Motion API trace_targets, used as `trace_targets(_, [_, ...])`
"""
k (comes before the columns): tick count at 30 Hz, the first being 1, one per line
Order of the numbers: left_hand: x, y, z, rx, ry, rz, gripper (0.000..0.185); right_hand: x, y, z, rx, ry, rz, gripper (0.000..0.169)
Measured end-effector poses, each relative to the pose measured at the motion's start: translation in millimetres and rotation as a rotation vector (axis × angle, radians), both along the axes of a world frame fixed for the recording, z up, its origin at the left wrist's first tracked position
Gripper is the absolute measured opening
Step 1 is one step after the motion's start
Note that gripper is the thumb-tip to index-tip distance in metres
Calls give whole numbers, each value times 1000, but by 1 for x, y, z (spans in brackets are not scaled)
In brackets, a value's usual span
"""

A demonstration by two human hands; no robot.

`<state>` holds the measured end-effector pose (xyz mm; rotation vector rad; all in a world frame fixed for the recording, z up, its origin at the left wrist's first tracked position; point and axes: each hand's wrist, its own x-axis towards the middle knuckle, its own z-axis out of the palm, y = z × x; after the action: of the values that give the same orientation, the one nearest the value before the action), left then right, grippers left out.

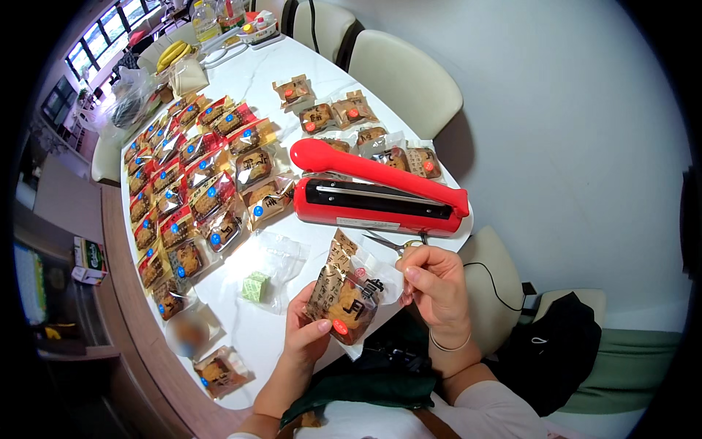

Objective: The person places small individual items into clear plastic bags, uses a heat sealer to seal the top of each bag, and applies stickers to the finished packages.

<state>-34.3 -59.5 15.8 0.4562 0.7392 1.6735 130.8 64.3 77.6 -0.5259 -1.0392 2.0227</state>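
Note:
My left hand [310, 329] grips the lower left side of a printed plastic pastry bag [351, 299] with a brown-topped mooncake-like pastry and a red round sticker. With bent fingers, my right hand [436, 285] pinches the bag's clear upper right edge. Just beyond the bag lies a red impulse heat sealer [378, 206], its arm raised at the left end. Scissors [389, 241] rest between the sealer and my right hand. Left of the bag, a clear plastic bag [279, 255] lies flat with small green-white packets [255, 286] on it.
Rows of wrapped pastries with blue stickers [205, 200] cover the left of the white table [323, 60]. More packs with red stickers [354, 110] lie behind the sealer. Bananas [174, 55] and bottles [206, 24] stand at the far end. Chairs [403, 79] border the right side.

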Motion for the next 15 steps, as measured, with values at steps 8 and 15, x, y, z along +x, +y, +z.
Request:
trace_targets(8, [2,0,-1,22,-11,57,71,0,-1,0,-28,25,2,7])
trace_targets(15, [3,-2,-4,101,34,113,63,0,-3,-3,72,6,-7,5])
